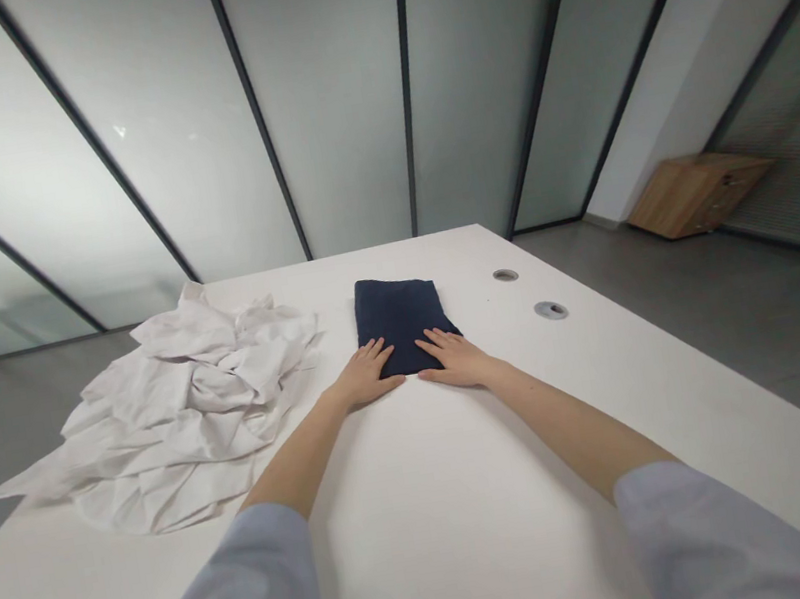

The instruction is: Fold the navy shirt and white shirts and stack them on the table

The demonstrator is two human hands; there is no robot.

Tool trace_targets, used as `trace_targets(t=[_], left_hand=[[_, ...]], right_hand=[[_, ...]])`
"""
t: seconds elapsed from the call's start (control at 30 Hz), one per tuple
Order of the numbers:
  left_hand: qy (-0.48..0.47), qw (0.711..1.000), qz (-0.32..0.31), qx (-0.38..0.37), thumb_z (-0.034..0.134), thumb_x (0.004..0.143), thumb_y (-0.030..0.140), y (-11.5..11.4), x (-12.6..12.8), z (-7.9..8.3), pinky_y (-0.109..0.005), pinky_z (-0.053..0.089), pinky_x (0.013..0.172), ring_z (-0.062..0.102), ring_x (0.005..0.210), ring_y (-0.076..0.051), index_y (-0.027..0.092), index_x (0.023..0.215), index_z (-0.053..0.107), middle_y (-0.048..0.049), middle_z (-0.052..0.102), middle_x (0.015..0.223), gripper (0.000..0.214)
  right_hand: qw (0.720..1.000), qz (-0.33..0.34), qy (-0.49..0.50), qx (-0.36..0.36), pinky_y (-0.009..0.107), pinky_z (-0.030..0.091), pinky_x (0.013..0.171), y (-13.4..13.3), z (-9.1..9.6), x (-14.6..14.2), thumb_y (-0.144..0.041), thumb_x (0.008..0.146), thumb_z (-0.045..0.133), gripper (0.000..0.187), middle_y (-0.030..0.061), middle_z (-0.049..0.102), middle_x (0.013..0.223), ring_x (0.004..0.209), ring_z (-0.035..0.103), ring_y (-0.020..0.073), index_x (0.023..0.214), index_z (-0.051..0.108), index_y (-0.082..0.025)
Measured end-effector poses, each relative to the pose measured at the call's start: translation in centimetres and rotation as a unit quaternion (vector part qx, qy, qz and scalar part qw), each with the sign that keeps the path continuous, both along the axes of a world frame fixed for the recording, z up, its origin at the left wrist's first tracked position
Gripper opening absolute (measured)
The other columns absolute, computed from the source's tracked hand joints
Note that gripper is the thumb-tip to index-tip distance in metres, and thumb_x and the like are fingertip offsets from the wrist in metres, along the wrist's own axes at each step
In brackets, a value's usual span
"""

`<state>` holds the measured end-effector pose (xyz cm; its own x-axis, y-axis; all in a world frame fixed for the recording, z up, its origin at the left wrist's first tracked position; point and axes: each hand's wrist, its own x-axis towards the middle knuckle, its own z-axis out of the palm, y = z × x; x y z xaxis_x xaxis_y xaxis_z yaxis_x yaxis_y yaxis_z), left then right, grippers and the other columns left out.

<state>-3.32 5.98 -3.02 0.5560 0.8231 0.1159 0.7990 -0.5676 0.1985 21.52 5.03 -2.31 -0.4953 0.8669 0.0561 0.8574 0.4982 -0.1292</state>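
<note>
A folded dark navy cloth (398,312) lies flat on the white table (446,495), towards its far end. My left hand (367,376) rests palm down on the cloth's near left corner, fingers stretched out and together. My right hand (453,358) lies flat on the near right corner in the same way. Both hands hold nothing; they only press on the cloth's near edge. Both forearms reach out from light blue sleeves.
A crumpled heap of white cloth (182,415) covers the table's left side and hangs over its left edge. Two round cable holes (505,275) (551,310) sit in the tabletop to the right. Frosted glass walls stand behind; a wooden cabinet (698,190) is on the floor at right.
</note>
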Motion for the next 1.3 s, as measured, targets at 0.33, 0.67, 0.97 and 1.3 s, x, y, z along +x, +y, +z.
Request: trace_targets(t=[0.33, 0.67, 0.97, 1.3], left_hand=[[0.047, 0.997, -0.007, 0.065, 0.042, 0.094, 0.035, -1.0, 1.2, 1.6, -0.034, 0.048, 0.089, 0.063, 0.097, -0.022, 0.019, 0.099, 0.068, -0.0098, 0.068, 0.102, 0.031], [-0.012, 0.998, 0.012, 0.054, 0.039, 0.095, 0.036, -1.4, 0.1, 3.9, -0.03, 0.049, 0.083, 0.064, 0.092, -0.019, 0.022, 0.096, 0.067, -0.0055, 0.07, 0.096, 0.032], [-0.068, 0.992, -0.024, 0.103, 0.069, 0.072, 0.042, -1.8, -2.6, 1.7, -0.045, 0.035, 0.11, 0.041, 0.132, -0.03, 0.017, 0.141, 0.039, -0.0151, 0.041, 0.146, 0.079], [-0.017, 0.998, 0.027, 0.049, 0.056, 0.075, 0.015, 3.0, -1.9, 1.4, -0.034, 0.036, 0.11, 0.046, 0.13, -0.022, 0.019, 0.131, 0.055, -0.0075, 0.048, 0.143, 0.056]], right_hand=[[0.999, -0.015, -0.025, 0.045, 0.047, 0.031, 0.108, -0.7, 1.2, -2.4, -0.062, 0.086, 0.049, 0.071, 0.0189, 0.041, 0.147, 0.136, 0.036, 0.0332, 0.138, 0.049, -0.014], [0.996, 0.006, 0.031, 0.082, 0.036, 0.043, 0.101, 0.0, 1.6, 1.3, -0.014, 0.08, 0.055, 0.044, 0.0071, 0.064, 0.126, 0.116, 0.058, 0.0224, 0.123, 0.063, -0.02], [0.954, -0.1, 0.257, 0.116, 0.031, 0.051, 0.085, 1.5, 2.5, 1.6, -0.02, 0.079, 0.052, 0.031, 0.0022, 0.074, 0.1, 0.092, 0.069, 0.0214, 0.102, 0.073, -0.023], [0.958, -0.05, 0.268, 0.093, 0.033, 0.05, 0.082, 1.5, 2.5, 3.6, -0.032, 0.083, 0.053, 0.029, 0.0049, 0.074, 0.096, 0.087, 0.068, 0.0221, 0.102, 0.071, -0.021]])
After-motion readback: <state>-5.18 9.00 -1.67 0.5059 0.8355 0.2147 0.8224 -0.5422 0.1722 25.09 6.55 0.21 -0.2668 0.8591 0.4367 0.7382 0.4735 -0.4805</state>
